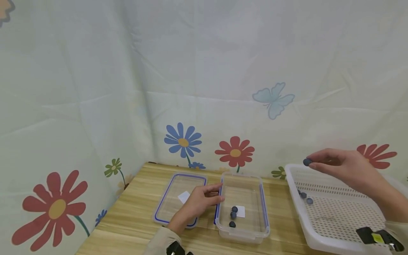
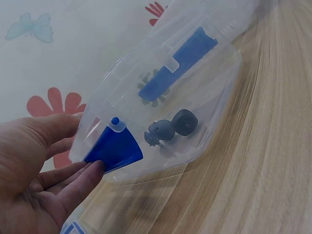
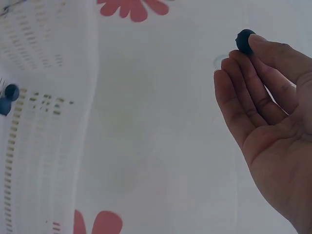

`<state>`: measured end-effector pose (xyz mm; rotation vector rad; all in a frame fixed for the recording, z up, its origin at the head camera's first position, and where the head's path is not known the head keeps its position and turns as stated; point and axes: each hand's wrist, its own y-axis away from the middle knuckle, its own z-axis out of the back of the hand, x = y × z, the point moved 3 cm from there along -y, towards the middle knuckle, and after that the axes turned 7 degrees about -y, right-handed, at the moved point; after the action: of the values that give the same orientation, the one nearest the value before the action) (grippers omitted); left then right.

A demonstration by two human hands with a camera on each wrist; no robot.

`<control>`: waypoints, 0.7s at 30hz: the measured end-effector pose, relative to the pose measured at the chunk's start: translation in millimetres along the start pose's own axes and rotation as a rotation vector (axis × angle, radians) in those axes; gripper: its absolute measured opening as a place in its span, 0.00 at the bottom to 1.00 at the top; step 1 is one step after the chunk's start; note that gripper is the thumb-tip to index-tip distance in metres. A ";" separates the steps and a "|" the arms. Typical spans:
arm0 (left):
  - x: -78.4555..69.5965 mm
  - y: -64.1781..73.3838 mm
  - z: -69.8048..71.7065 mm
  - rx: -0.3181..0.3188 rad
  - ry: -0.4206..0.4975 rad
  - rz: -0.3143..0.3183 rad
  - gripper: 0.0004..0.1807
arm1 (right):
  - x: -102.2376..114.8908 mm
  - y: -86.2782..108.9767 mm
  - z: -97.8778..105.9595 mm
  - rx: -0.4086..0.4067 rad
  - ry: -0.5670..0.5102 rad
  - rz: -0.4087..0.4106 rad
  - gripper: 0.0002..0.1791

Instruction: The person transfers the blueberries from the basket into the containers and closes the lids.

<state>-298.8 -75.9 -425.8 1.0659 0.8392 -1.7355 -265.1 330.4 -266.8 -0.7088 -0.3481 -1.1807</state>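
My right hand [image 1: 347, 168] pinches a blueberry [image 1: 307, 162] between thumb and fingertips, above the left rim of a white plastic basket [image 1: 294, 209]. In the right wrist view the same blueberry [image 3: 245, 41] sits at the tips of the thumb and index finger. My left hand [image 1: 200, 200] grips the left side of a clear plastic food box [image 1: 243, 235], its fingers at a blue side latch [image 2: 117, 148]. Three blueberries [image 1: 233, 215] lie inside the box near its front, beside a small white square [image 1: 240, 211].
Left of the box, a clear lid [image 1: 169, 198] with a blue seal lies flat on the wooden table [image 1: 118, 226], partly behind my left hand. A few more blueberries [image 1: 309, 200] are in the basket's left part. A flowered curtain [image 1: 204, 71] hangs behind the table.
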 end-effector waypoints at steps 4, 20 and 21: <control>0.3 0.3 -0.2 0.003 0.000 -0.006 0.29 | 10.6 4.4 -4.6 -0.023 -0.033 0.023 0.17; 1.7 -1.8 -1.3 -0.006 0.002 0.005 0.28 | 25.9 18.1 -37.3 -0.055 -0.230 0.008 0.16; 1.7 -1.9 -1.2 -0.007 0.001 0.006 0.28 | 25.6 17.9 -39.9 -0.062 -0.239 0.007 0.16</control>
<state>-300.5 -74.7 -427.7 1.0640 0.8410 -1.7259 -243.6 289.1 -286.7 -0.9074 -0.5099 -1.1056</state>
